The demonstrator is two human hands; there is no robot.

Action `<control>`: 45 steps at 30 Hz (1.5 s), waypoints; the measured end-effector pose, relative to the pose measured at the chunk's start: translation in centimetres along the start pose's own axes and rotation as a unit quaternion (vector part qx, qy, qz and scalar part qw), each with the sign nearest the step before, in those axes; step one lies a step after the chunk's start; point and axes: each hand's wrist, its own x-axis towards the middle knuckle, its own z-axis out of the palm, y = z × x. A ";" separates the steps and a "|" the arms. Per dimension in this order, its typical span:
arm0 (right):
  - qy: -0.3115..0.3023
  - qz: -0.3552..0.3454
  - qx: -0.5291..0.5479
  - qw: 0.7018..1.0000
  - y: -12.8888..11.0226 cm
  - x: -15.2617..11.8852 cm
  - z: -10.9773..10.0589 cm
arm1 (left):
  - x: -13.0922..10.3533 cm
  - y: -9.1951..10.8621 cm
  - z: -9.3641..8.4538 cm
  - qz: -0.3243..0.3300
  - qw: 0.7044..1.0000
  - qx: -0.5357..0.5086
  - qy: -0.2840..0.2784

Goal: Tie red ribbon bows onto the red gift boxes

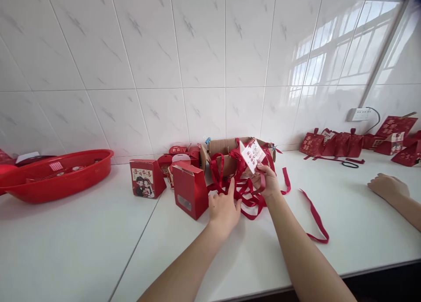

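My right hand [265, 179] grips a small white card with red print [252, 155], held up in front of a cardboard box [225, 146]. A strip of ribbon [262, 182] hangs at the same fingers. My left hand [224, 209] is over the near edge of a tangle of red ribbons [251, 212], index finger stretched out and thumb apart, with nothing visible in it. Just left of it stands a red gift box with a clear window [190, 190]. Farther left is a red box with a printed couple [146, 179].
A red plastic basin [66, 183] sits at the left. One loose ribbon [317, 216] lies at the right. Another person's hand [388, 186] rests on the white table [355, 223]. Red bags [342, 144] and a black ring-shaped thing [350, 165] are behind it, along the tiled wall.
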 end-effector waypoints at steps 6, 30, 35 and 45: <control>-0.010 0.008 0.113 0.994 -0.1 -0.4 -0.3 | -2.0 -0.9 -4.8 0.189 0.948 -0.127 0.221; -0.238 0.216 0.095 0.942 4.8 -5.2 5.3 | 0.7 -15.1 -6.1 -0.070 0.794 -0.596 0.092; -0.252 0.219 0.081 0.939 4.9 -5.2 4.7 | -0.2 -14.5 -6.4 -0.042 0.789 -0.599 0.132; -0.264 0.201 0.065 0.941 4.7 -4.8 3.8 | -0.7 -16.1 -6.2 0.086 0.884 -0.381 0.256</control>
